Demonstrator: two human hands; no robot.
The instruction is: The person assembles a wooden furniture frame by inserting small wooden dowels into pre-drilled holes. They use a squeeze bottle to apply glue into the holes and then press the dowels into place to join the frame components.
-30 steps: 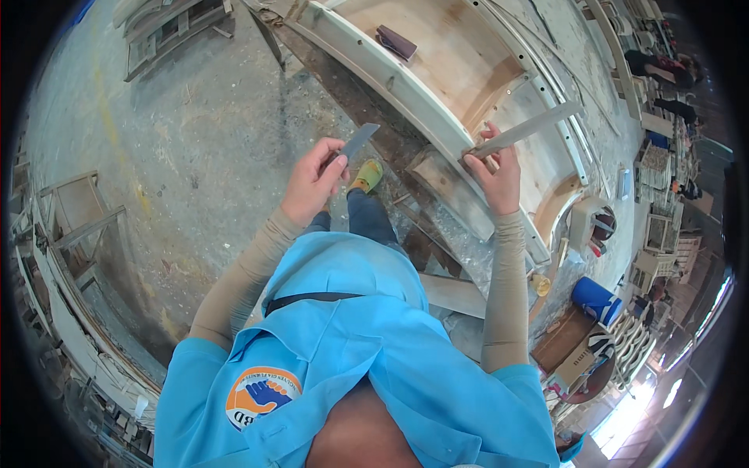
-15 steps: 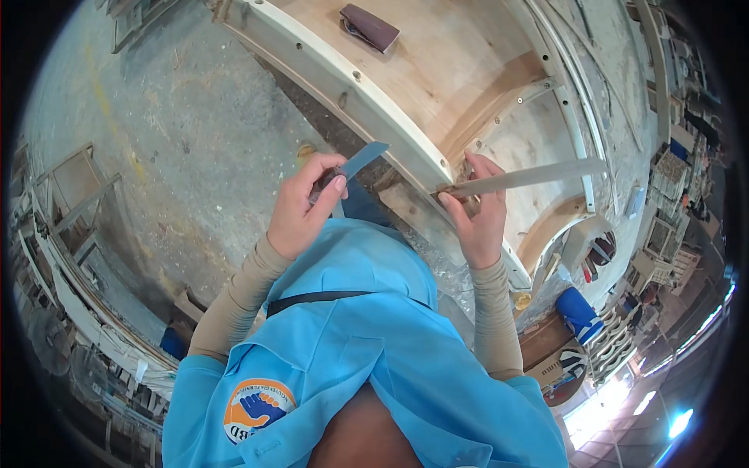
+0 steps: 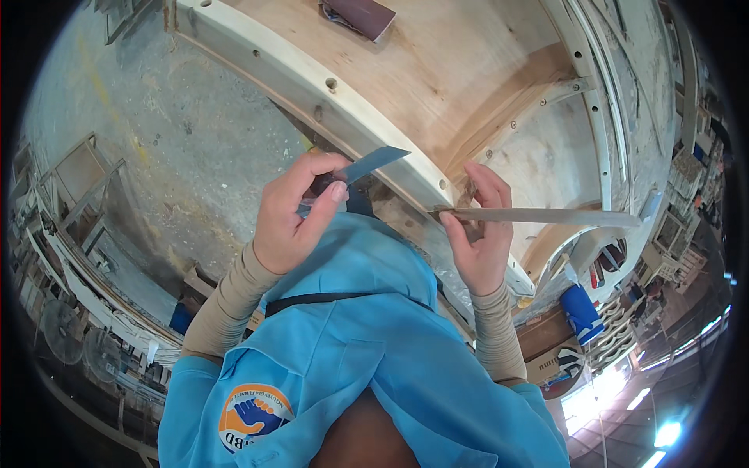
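Observation:
My left hand [image 3: 298, 207] is wrapped round the dark handle of a knife with a flat grey blade [image 3: 376, 162], whose slanted tip points right over the near rail of a wooden frame [image 3: 343, 93]. In my right hand [image 3: 485, 242], the thumb and fingers pinch one end of a long, thin, grey-brown flat strip [image 3: 562, 217]. The strip reaches out to the right across the frame's corner. Knife and strip are apart. My right hand is just over the rail, beside a bolt hole. Most of the knife handle is hidden by my left fingers.
A brown sandpaper roll [image 3: 357, 17] lies on the frame's plywood panel [image 3: 460, 54]. Curved wooden braces [image 3: 515, 117] cross the panel. A blue cylindrical thing [image 3: 579, 312] stands at the right. Wooden frames [image 3: 82, 195] are stacked at the left.
The strip's far end has swung nearer to me, so it now lies almost level. The knife blade has shifted slightly right. The wooden frame appears a little farther up and larger in view.

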